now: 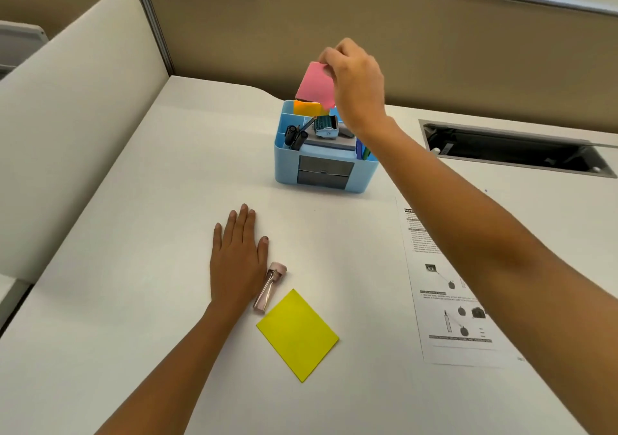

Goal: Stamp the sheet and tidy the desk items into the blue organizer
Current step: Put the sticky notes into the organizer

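We see the right hand (354, 80) raised over the far part of the white table (133, 300). Its thumb and fingertips pinch the upper corner of a pink square pad of sticky notes (316, 83). The pad hangs tilted, its lower edge just above the back compartments of the light-blue plastic organizer (287, 170), which stands toward the table's far edge. We judge the corner grip lets the pad go edge-first into a narrow slot. An orange pad (309, 108) already stands upright in the rear row, and we take the pink one to be headed beside it.

The left hand (235, 260) lies flat on the table, fingers straight and close together, holding nothing; we read it as a brace while the other arm reaches. Just beside its thumb lies a small pink translucent tube with a cap (269, 287), on its side. At the tube's near end, toward the table's near edge, is a yellow square pad (297, 334). Both are outside the organizer, so we judge the tidying partway done.

A teal date stamp (326, 126) sits on the organizer's middle section, with black markers (294, 137) in the left compartment. The printed paper sheet (444, 300) lies toward the table's right edge, partly under the right forearm. We cannot tell whether it bears a stamp mark.
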`<control>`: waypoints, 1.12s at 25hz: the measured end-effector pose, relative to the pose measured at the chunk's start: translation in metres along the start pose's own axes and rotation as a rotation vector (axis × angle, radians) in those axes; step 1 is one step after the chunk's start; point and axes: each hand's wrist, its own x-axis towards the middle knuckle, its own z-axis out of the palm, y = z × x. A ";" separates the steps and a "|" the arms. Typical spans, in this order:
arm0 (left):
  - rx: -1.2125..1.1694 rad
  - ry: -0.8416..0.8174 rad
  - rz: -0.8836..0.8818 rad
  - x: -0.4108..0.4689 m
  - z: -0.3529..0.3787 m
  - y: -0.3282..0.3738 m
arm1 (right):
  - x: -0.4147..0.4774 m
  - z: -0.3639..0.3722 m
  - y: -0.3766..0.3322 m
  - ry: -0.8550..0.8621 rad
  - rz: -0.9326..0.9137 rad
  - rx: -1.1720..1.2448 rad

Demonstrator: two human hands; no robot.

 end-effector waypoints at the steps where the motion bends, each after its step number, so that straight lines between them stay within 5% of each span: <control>1: -0.002 0.001 -0.003 0.000 0.000 0.000 | 0.007 0.009 0.003 -0.074 0.005 -0.011; 5: -0.008 0.003 -0.013 0.001 0.000 0.000 | 0.024 0.038 0.011 -0.329 -0.015 -0.002; 13: -0.048 0.007 -0.020 0.002 -0.001 0.001 | 0.032 0.074 0.024 -0.557 0.009 0.018; 19: -0.176 0.019 -0.022 0.000 -0.005 -0.001 | 0.018 0.049 0.018 -0.223 0.031 0.158; 23: -0.758 -0.108 -0.150 0.002 -0.037 0.009 | -0.029 0.003 0.001 0.047 -0.024 0.283; 25: -0.811 -0.186 0.032 -0.006 -0.055 0.019 | -0.068 -0.020 -0.012 0.069 -0.009 0.339; 28: -0.517 -0.485 0.350 -0.024 -0.048 0.031 | -0.130 -0.040 -0.029 0.006 0.062 0.360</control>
